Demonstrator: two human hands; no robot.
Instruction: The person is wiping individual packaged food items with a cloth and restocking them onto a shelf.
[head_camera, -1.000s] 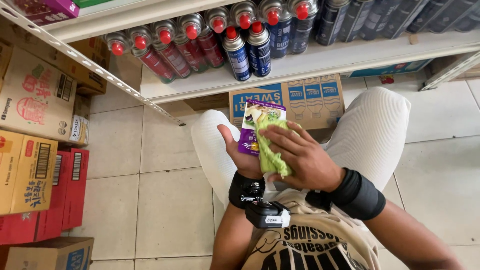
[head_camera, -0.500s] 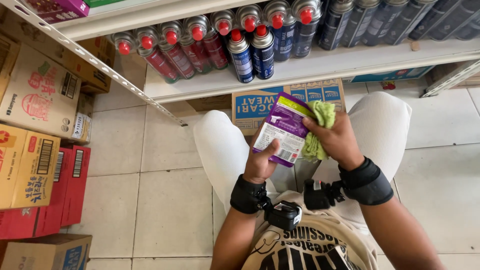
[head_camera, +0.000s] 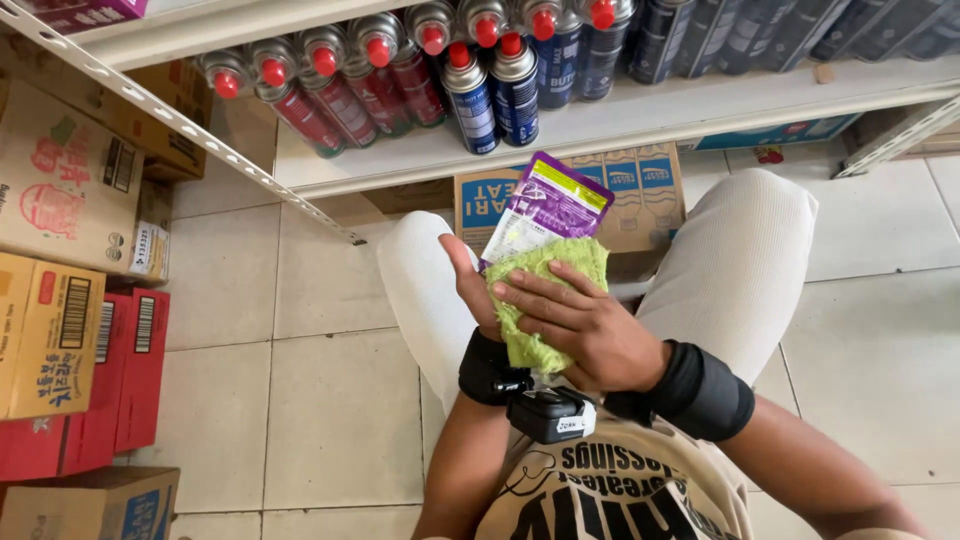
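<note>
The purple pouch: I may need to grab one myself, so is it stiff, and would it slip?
The flat purple foil pouch probably flexes but holds its shape, standing up unsupported from the left hand. It seems light, held by one palm. Its glossy film may be slippery; the right hand presses a fuzzy green cloth on it.

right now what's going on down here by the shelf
A person is crouched on the tiled floor in front of a low shelf lined with spray cans. The left hand holds a purple packet upright from behind, and the right hand presses a green cloth flat against the packet's lower front. Cardboard boxes are stacked to the left.
</note>
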